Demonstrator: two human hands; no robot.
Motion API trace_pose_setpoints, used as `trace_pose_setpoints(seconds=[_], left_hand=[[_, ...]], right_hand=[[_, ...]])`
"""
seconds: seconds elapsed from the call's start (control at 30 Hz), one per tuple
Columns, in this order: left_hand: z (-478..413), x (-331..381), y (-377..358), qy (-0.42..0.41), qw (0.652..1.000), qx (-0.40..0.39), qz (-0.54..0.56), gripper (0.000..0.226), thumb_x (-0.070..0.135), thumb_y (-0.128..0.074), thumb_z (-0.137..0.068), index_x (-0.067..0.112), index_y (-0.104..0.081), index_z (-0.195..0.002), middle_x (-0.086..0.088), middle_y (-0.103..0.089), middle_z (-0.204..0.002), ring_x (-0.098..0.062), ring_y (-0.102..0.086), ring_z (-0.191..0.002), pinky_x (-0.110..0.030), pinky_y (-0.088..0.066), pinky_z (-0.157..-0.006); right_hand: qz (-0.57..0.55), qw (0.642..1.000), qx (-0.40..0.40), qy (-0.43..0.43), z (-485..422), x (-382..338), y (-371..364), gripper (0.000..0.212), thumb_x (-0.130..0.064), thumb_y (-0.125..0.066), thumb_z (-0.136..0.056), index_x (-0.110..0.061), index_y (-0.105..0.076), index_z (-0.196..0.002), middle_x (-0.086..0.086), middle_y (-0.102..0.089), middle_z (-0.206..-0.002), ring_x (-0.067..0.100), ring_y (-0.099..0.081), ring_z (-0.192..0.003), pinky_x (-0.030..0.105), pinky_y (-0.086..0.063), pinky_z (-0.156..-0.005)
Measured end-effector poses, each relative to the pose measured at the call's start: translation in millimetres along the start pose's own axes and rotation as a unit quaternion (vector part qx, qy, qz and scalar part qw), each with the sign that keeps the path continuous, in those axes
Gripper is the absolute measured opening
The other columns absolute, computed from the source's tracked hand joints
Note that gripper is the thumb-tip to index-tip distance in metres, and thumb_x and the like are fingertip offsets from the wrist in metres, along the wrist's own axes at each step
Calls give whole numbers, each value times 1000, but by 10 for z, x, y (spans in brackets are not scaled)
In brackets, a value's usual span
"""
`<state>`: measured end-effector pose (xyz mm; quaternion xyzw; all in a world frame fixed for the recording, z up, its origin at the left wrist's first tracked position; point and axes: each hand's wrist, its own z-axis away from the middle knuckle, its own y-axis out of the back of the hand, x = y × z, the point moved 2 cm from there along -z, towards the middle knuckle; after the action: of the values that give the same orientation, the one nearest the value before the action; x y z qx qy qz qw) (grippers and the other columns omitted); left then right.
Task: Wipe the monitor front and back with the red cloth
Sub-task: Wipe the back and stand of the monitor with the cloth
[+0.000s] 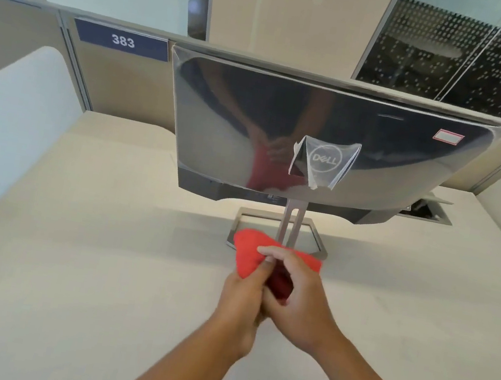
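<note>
Monitor: glossy dark flat-panel monitor (331, 143) with its back toward the camera, on a beige desk (72, 244).
Cloth: bunched red cloth (251, 255), just before the monitor's stand.
Hands: left hand (241, 296) and right hand (298, 298) both grip it.

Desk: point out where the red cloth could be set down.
Bare desk lies left of the hands, between the white side divider and the monitor stand; more to their right. Crowded spots: the stand's base, and the open cable hatch at the far right.
</note>
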<state>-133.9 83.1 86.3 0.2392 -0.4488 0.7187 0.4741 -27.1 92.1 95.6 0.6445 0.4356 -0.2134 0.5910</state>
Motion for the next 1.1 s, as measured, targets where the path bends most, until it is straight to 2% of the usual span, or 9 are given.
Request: trace_pose_setpoints(seconds=[0.07, 0.13, 0.33, 0.43, 0.63, 0.7, 0.83, 0.97, 1.1], left_hand=[[-33, -74, 121, -2, 1000, 27, 3, 20, 20, -57, -96, 10, -69, -109, -15, -74, -100, -28, -71, -96, -39, -59, -81], [-38, -112, 183, -7, 1000, 28, 10, 21, 14, -56, -95, 7, -67, -112, -16, -73, -103, -29, -70, -97, -35, -57, -77], [88, -244, -23, 0, 979, -122, 163, 46, 17, -32, -91, 5, -62, -123, -21, -66, -121, -30, -62, -113, -41, -45, -102], [46, -284, 32, -24, 974, -157, 159, 56, 26, -25, -87, 2, -62, -121, -19, -66, -119, -27, -61, -112, -37, -45, -101], [19, -167, 522, -147, 976, -59, -148, 60, 41, -17, -105, 11, -66, -86, 3, -65, -76, -11, -57, -76, -11, -44, -69], [-57, -231, 850, -224, 927, -14, -301, 60, 56, -19, -101, 23, -67, -116, 11, -67, -111, -2, -57, -109, -9, -38, -91], [-244, -509, 1662, -202, 705, 188, -653, 79, 62, -16, -89, 13, -45, -143, -3, -41, -152, -21, -29, -144, -39, -22, -118], [-367, -593, 1754, -173, 623, 194, -738, 79, 64, -11, -93, 16, -24, -153, -4, -14, -162, -21, -7, -150, -43, -3, -120], [-418, -597, 1640, -163, 614, 203, -745, 77, 67, -13, -93, 22, -20, -154, 1, -9, -163, -18, -3, -151, -43, -5, -121]], right_hand=[[-9, 998, -64, 6, 143, -12, 58, 54, 0, -67, -81, -26, -62, -129, -19, -58, -136, 0, -47, -134, 24, -42, -109], [17, 999, 23, 33, 207, -34, 147, 51, -9, -66, -84, -27, -61, -131, -19, -50, -146, 1, -38, -141, 27, -39, -112], [62, 998, 16, -20, 166, -126, 71, 85, -63, -64, -78, -56, -19, -150, -32, 2, -161, -14, -15, -143, 18, -35, -107], [40, 998, 54, -9, 217, -113, 28, 72, -45, -71, -86, -52, -33, -147, -27, -3, -161, -4, -21, -145, 23, -43, -106], [23, 999, 33, 13, 320, 67, -259, 71, 9, -58, -88, -37, -52, -141, -20, -11, -164, 12, -37, -143, 32, -55, -96], [86, 996, 21, 31, 287, 149, -327, 73, 12, -62, -87, -32, -50, -144, -18, -6, -165, 22, -30, -148, 38, -57, -93], [293, 947, 77, 105, 66, 372, -191, 74, 8, -72, -80, -18, -49, -145, 0, -16, -166, 33, -14, -152, 46, -36, -112], [378, 905, 141, 137, -298, 623, 89, 54, 1, -64, -88, -5, -53, -140, 11, -46, -152, 33, -36, -144, 51, -42, -108], [401, 879, 145, 212, -547, 833, 154, 40, -6, -58, -95, -4, -58, -136, 14, -55, -143, 35, -48, -134, 45, -42, -108]])
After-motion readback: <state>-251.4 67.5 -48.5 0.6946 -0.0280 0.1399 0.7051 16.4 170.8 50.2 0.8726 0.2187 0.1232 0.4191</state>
